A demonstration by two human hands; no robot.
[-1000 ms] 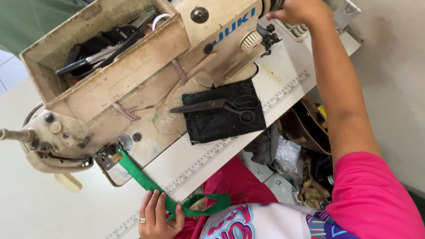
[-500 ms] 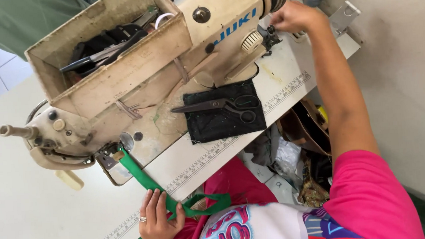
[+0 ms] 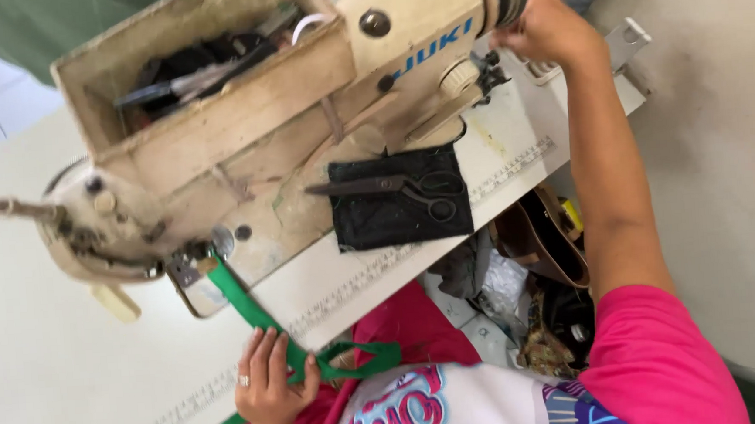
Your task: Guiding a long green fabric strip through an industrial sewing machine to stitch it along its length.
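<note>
Pinching a narrow green fabric strap (image 3: 252, 305) at the table edge, the left hand (image 3: 270, 386) is seen with thumb beneath and 4 fingers (image 3: 259, 350) laid close together on top; a ring is worn on 1 finger. The strap is stretched from that hand up to the presser foot of the worn cream industrial sewing machine (image 3: 303, 129), where its far end is held. The right hand (image 3: 550, 31) is placed at the handwheel end of the machine; whether its fingers are closed cannot be told. Black-handled metal scissors (image 3: 393, 186) are laid on a black cloth patch (image 3: 399, 212) on the machine bed. A cream wooden tray (image 3: 204, 83) holding tools is set on top of the machine.
</note>
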